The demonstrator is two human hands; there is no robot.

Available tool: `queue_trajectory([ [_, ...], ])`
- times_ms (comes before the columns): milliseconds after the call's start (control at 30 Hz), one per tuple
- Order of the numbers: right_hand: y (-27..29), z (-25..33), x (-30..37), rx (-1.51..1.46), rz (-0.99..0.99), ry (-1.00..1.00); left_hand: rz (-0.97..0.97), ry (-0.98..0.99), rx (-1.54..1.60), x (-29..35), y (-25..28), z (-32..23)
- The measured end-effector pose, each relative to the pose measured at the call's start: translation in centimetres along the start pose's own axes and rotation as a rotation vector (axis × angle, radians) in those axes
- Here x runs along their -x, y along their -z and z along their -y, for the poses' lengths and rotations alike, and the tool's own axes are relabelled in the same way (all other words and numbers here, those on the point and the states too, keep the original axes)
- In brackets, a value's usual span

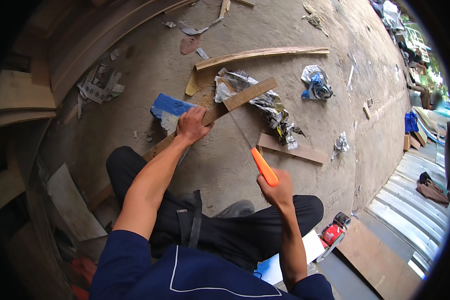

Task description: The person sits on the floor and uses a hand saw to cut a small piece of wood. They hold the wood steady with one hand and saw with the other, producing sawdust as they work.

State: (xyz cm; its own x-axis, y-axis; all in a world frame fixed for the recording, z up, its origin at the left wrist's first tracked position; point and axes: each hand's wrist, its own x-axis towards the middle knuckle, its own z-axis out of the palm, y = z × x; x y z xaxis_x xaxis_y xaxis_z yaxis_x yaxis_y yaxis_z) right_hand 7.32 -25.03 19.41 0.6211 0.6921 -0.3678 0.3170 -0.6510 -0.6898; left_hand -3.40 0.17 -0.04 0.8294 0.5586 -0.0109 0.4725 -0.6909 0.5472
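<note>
My left hand (192, 125) grips a long wooden strip (250, 94) and presses it down over a worn blue-and-white block (169, 106). My right hand (279, 187) is closed round the orange handle of a handsaw (265, 167). The saw's thin blade reaches up to the strip, to the right of my left hand, where a line crosses the wood between a darker and a lighter stretch. How deep the blade sits there cannot be made out. The strip's lower end runs back toward my left knee.
Around the strip lie crumpled printed wrapping (275, 115), a short board (292, 149), a long split batten (265, 56) and a crumpled blue-and-white plastic bag (316, 82). Wooden panels (22, 90) stand at the left. A red power tool (332, 233) rests beside my right knee.
</note>
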Motion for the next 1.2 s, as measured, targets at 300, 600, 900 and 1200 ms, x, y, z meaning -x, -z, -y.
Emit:
queue_trajectory([
  [300,-0.4,0.2,0.7,-0.099,-0.006,0.028,-0.042,-0.039,-0.025,-0.2,0.3,-0.2],
  [600,-2.0,-0.2,-1.6,-0.032,-0.099,0.110,0.006,-0.026,-0.012,-0.4,-0.1,-0.4],
  [900,-3.2,-1.6,-4.5,0.010,-0.112,0.158,0.013,-0.029,-0.009,-0.5,-0.5,-1.0],
  [1200,-3.3,-1.0,-4.1,-0.032,-0.089,0.093,-0.009,-0.043,-0.007,-0.8,-0.5,-0.5],
])
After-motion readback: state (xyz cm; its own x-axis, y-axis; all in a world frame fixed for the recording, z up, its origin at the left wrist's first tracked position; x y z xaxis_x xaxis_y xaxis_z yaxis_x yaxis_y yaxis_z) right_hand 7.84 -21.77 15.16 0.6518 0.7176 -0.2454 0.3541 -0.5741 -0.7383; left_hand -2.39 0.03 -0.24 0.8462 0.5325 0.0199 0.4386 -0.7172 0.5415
